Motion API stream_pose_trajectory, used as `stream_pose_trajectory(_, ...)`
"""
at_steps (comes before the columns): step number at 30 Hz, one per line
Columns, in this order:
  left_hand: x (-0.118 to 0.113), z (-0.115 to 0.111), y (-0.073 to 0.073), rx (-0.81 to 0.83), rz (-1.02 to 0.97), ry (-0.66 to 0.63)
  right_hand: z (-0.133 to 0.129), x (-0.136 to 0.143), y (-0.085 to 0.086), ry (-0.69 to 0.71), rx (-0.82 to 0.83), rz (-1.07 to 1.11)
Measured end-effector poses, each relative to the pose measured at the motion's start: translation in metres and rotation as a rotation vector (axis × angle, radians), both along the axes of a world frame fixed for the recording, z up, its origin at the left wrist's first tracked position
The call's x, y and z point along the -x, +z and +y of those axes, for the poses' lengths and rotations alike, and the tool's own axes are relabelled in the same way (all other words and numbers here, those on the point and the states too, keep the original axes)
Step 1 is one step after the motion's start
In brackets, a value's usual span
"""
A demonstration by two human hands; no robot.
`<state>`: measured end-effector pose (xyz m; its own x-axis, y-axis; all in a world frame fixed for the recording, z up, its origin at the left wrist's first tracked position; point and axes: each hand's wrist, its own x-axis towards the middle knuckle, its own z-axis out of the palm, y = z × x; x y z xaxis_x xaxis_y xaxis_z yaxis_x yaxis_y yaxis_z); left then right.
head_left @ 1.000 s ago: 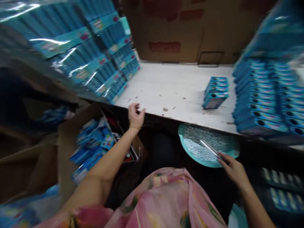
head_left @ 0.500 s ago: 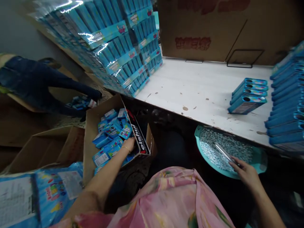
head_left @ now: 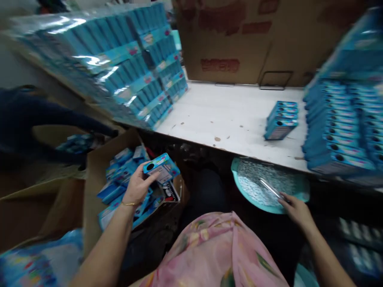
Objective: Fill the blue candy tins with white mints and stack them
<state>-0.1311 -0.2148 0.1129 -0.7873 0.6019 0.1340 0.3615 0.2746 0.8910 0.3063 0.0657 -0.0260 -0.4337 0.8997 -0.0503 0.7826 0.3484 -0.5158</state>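
Note:
My left hand grips a small blue candy box above an open cardboard carton. Inside the carton lie many loose blue boxes. On the right, the fingers of my right hand close round the handle of a shiny metal scoop. The scoop's far end rests among small pale candies in a turquoise basin, below the table edge. Its exact shape is hard to make out.
A white table runs across, bearing a short row of blue boxes. Long rows of boxes stand at its right, plastic-wrapped stacks at its left. Cardboard stands behind. A person's legs are at far left.
My left hand has come up out of the carton with a blue box in it. My right hand stays on the scoop in the basin. The camera view has shifted to the right.

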Motion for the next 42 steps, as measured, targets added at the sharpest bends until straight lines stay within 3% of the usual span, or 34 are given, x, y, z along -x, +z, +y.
stream_pose_trajectory(3,-0.036,0.053,-0.013,0.022,-0.174,-0.240,-0.003,0.000,0.028,0.064,-0.062,-0.233)
stream_pose_trajectory(7,-0.087,0.123,-0.052,0.025,-0.436,-0.529,0.001,0.000,0.052,0.102,-0.131,-0.497)
stream_pose_trajectory(9,-0.111,0.154,-0.072,0.025,-0.591,-0.624,0.003,0.010,0.049,0.094,-0.088,-0.498)
stream_pose_trajectory(12,-0.136,0.188,-0.093,0.061,-0.785,-0.659,0.007,0.040,0.029,0.036,0.081,-0.375)
stream_pose_trajectory(15,-0.147,0.203,-0.102,0.074,-0.910,-0.635,0.013,0.070,0.004,-0.022,0.175,-0.281)
stream_pose_trajectory(18,-0.145,0.204,-0.102,0.082,-0.920,-0.646,0.021,0.080,-0.011,-0.041,0.214,-0.181)
stream_pose_trajectory(23,-0.134,0.202,-0.100,0.060,-0.629,-0.629,0.030,0.060,-0.007,0.006,0.261,0.017)
stream_pose_trajectory(27,-0.135,0.211,-0.099,0.079,-0.327,-0.700,0.031,0.036,0.019,0.021,0.245,0.229)
stream_pose_trajectory(31,-0.153,0.228,-0.097,0.082,-0.109,-0.790,0.029,0.021,0.065,0.098,0.178,0.281)
stream_pose_trajectory(36,-0.180,0.247,-0.095,0.116,0.094,-0.888,0.024,0.029,0.118,0.196,0.086,-0.025)
stream_pose_trajectory(42,-0.193,0.254,-0.098,0.129,0.198,-0.961,0.016,0.047,0.153,0.265,-0.056,-0.415)
